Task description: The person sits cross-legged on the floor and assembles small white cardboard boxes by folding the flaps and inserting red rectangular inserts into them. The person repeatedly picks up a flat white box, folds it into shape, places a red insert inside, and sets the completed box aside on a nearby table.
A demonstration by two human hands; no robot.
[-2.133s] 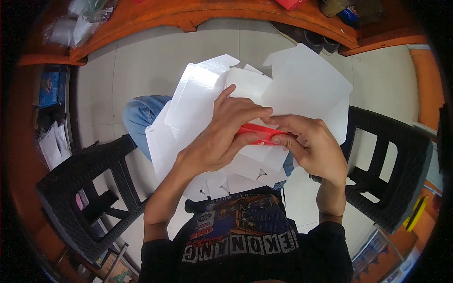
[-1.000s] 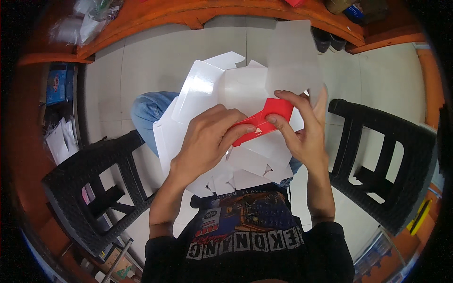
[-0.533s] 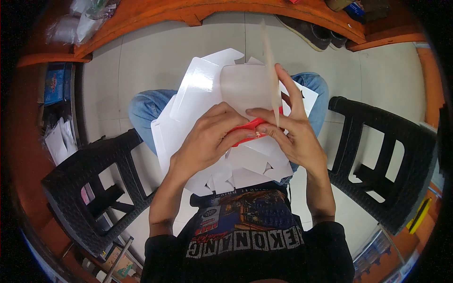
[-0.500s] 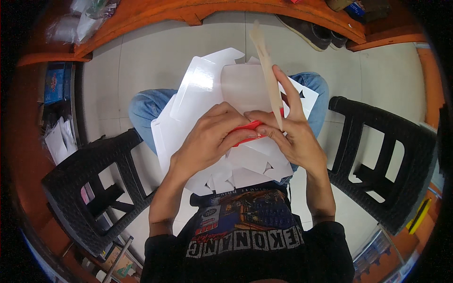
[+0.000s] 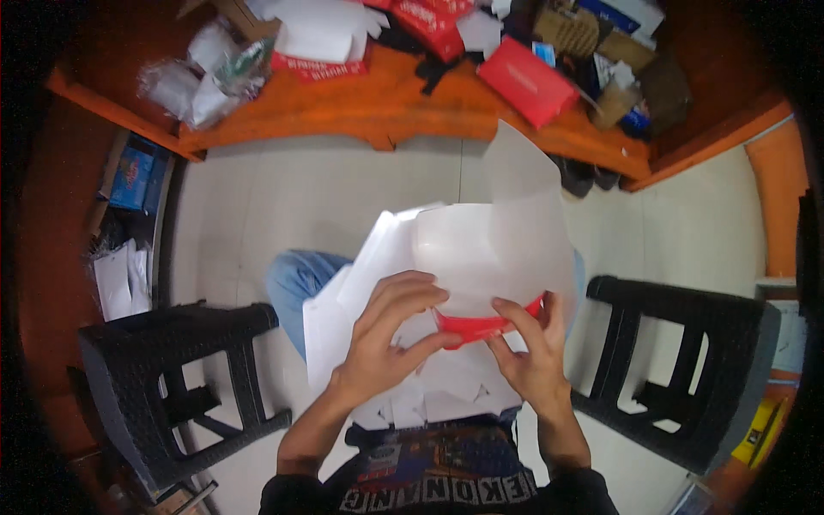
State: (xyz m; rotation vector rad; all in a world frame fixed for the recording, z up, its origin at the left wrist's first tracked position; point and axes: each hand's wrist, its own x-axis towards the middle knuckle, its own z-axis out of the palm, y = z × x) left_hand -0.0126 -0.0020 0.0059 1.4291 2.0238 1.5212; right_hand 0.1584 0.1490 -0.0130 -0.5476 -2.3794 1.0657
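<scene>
Over tiled floor (image 5: 343, 184), bend the red flap (image 5: 472, 330) evenly, your right hand (image 5: 536, 365) pinching it, left hand (image 5: 382, 343) loosely parted at its left end.

Head-worn fisheye view, looking steeply down on the white carton (image 5: 451, 236)
The lens sits fairly close, above the carton's near side, its wide field reaching from the wearer's shirt (image 5: 438, 459) before the carton, past black stools (image 5: 123, 412) flanking it, to the orange table (image 5: 403, 107) beyond.

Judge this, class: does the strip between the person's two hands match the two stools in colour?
No, the strip is red, while the left stool and right stool are black.
</scene>
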